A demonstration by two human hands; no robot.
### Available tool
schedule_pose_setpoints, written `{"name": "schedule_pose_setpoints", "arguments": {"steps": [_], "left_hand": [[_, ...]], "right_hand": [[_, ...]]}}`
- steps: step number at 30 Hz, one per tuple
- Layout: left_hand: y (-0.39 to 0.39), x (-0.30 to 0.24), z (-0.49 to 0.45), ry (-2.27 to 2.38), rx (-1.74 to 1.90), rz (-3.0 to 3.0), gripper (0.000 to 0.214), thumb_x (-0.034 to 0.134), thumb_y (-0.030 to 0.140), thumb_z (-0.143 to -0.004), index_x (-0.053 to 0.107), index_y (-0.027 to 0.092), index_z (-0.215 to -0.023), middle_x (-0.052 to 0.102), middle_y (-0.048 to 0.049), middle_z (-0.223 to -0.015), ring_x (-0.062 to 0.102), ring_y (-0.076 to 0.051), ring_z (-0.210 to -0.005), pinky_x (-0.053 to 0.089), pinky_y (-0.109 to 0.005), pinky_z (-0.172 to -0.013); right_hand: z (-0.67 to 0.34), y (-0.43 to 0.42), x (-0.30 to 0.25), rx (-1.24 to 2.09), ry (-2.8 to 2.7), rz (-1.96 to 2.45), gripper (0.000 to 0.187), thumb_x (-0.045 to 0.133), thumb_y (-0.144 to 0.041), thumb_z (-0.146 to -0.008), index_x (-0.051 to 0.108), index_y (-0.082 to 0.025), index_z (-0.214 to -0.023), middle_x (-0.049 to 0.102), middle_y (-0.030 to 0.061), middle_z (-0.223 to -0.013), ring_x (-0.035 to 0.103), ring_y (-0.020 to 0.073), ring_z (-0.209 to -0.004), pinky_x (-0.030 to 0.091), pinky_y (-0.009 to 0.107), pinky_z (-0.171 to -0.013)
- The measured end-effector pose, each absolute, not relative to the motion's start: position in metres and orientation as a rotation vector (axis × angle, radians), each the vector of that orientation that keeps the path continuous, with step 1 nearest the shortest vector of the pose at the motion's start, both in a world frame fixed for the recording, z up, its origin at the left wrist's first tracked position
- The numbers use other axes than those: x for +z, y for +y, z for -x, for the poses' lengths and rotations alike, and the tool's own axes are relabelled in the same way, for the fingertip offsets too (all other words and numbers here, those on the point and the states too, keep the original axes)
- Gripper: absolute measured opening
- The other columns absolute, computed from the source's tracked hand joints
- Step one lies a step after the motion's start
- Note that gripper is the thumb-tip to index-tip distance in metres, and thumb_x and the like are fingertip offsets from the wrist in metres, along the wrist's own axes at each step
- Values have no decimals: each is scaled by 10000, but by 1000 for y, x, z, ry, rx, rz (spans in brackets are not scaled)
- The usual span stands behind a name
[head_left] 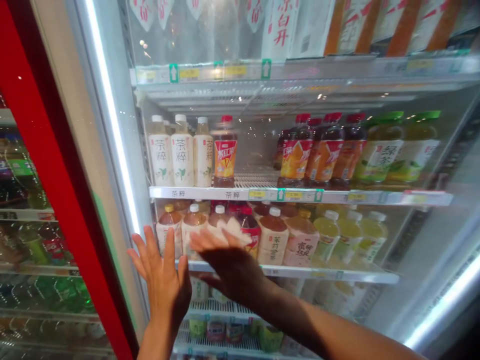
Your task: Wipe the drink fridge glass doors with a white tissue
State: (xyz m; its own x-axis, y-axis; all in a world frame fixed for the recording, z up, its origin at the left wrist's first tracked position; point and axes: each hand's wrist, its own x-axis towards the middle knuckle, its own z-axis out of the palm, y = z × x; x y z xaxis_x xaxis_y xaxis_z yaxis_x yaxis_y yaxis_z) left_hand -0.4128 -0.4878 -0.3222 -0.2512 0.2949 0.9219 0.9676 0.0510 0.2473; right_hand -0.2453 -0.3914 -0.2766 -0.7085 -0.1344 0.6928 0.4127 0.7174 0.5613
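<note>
My left hand (161, 275) is raised at the lower left, in front of the drinks cooler. Its fingers are spread and its palm faces the glass door (258, 135); nothing is in it. Whether it touches the glass I cannot tell. My right hand (232, 260) reaches across from the right, blurred, its fingers stretched over a crumpled white cloth (238, 231). The cloth appears pressed flat at the glass, before the bottles of the lower shelf. Part of it is hidden under the fingers.
Behind the glass, white-labelled tea bottles (181, 155), red-capped bottles (296, 150) and green-capped bottles (382, 150) line the middle shelf (337, 196). Larger bottles (273, 237) stand below. A bright light strip (112, 110) and a red frame (63, 165) run along the left.
</note>
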Motion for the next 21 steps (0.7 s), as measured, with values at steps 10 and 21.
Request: {"name": "schedule_pose_setpoints", "arguments": {"steps": [10, 21], "left_hand": [[-514, -316, 453, -1554, -1308, 1457, 786, 488, 178, -974, 113, 359, -1641, -68, -27, -1755, -89, -348, -1612, 17, -708, -1281], [-513, -310, 469, -1348, -1334, 1637, 820, 518, 131, -950, 126, 319, -1645, -42, -66, -1762, -31, -351, -1621, 17, -612, -1313]], "right_hand": [[307, -417, -253, -969, -2184, 322, 751, 494, -578, -1024, 305, -174, -1627, 250, 11, -1719, 50, 214, -1628, 160, 495, -1342], [328, -425, -245, -998, -2016, 546, 744, 385, -651, -1035, 326, -196, -1622, 245, 12, -1725, 12, 244, -1629, 45, 549, -1330]]}}
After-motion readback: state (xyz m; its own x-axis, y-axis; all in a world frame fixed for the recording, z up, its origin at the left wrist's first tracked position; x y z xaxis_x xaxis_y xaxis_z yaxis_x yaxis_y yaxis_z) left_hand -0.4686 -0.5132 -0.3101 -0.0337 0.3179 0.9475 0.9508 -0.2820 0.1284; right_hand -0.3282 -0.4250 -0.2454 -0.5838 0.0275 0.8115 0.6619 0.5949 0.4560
